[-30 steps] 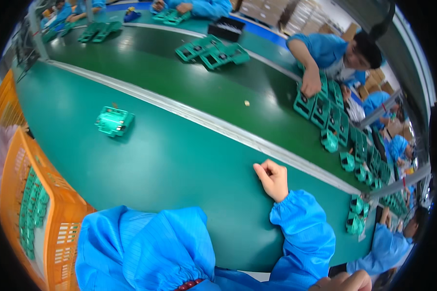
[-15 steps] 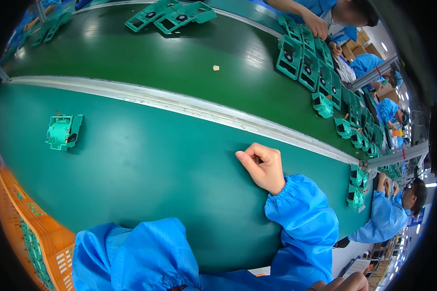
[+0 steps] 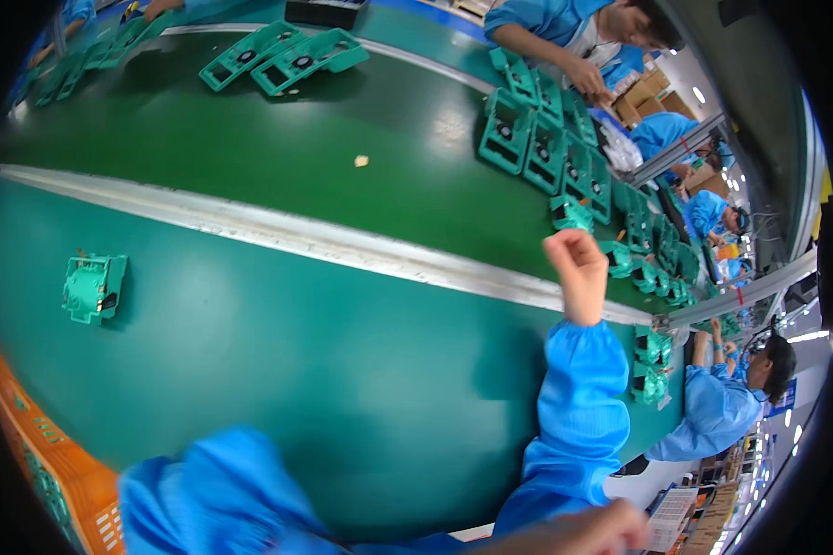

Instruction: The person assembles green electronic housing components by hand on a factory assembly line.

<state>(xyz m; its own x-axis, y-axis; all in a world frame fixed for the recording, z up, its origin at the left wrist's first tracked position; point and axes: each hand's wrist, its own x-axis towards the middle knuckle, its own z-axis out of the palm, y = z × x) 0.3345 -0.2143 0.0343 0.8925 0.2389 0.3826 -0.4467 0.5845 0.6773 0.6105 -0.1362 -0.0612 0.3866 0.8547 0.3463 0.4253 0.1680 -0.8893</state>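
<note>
My right hand (image 3: 580, 273) reaches over the pale rail, its fingers curled together with nothing visible in them. Just beyond its fingertips sits a small green plastic assembly (image 3: 572, 213) on the dark green belt (image 3: 416, 203); whether they touch I cannot tell. My left arm is bent across my body, and my left hand (image 3: 588, 532) is a blur at the lower edge, its fingers smeared by motion. Far from both hands, at the left of the teal tabletop (image 3: 278, 370), lies another green assembly (image 3: 93, 287) with orange and black bits.
An orange crate (image 3: 60, 462) holding green parts stands at the lower left. Flat green housings (image 3: 546, 148) crowd the belt's right side, and two more (image 3: 310, 60) lie further back. A metal post (image 3: 745, 298) rises at right. Co-workers in blue (image 3: 713, 407) sit nearby.
My right hand has moved from above the tabletop, away and to the right, over the rail to the belt's edge. My left hand shifted slightly left. The whole view has turned a little.
</note>
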